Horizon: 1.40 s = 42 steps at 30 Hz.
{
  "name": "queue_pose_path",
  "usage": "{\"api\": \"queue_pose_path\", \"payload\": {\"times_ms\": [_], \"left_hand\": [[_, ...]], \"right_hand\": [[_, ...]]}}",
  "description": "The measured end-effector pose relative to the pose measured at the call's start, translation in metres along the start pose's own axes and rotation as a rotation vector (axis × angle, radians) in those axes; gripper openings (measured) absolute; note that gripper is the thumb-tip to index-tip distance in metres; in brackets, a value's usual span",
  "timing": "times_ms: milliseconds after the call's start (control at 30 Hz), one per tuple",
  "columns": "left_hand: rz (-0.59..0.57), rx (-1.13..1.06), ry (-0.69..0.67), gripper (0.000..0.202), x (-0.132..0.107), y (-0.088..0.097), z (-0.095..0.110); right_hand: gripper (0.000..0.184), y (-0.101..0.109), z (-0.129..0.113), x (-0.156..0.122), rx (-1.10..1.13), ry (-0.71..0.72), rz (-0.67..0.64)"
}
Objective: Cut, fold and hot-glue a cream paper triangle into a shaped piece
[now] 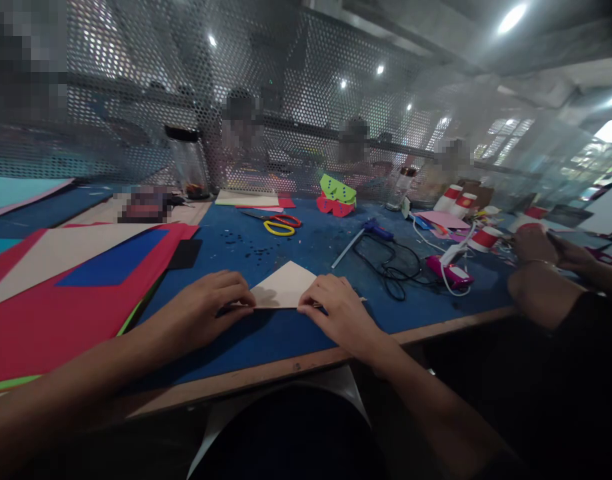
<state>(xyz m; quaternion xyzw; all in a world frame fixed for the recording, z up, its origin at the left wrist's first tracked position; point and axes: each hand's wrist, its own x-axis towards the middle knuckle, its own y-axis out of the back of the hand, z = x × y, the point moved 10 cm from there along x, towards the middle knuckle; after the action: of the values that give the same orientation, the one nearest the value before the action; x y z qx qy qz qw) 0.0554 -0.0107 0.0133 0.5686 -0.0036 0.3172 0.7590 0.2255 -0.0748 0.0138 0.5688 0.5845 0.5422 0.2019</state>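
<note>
A cream sheet of paper [285, 283], folded into a triangle, lies on the blue tabletop with its point away from me. At the triangle's left corner, my left hand [219, 300] is closed, thumb and fingers pinching the near folded edge. My right hand [336, 307] pinches the same edge farther right and covers that corner. Beyond the paper lie scissors [281, 225] with red and yellow handles. A green and red paper piece with dark dots [337, 195] stands farther back.
A blue glue gun [379, 231] with its black cord lies right of centre, near a pink power strip [450, 272]. Red and other coloured sheets [96, 320] cover the left side. A jar [189, 163] stands by the mesh partition. A co-worker's hands [541, 247] are at the right.
</note>
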Motion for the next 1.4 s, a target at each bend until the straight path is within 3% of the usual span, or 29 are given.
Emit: {"api": "queue_pose_path", "payload": {"times_ms": [567,1000,1400], "left_hand": [[-0.065,-0.091,0.054,0.028,-0.005,-0.008,-0.01],[-0.082,-0.136,0.109,0.029,-0.003,-0.009,-0.016],[-0.1,-0.237,0.267,0.028,-0.003,-0.011,-0.03]], "right_hand": [[0.011,-0.002,0.013,0.0,0.08,-0.072,-0.037],[0.007,0.005,0.027,-0.011,0.02,-0.022,-0.057],[0.008,0.019,0.048,-0.024,0.05,-0.036,-0.039]]}}
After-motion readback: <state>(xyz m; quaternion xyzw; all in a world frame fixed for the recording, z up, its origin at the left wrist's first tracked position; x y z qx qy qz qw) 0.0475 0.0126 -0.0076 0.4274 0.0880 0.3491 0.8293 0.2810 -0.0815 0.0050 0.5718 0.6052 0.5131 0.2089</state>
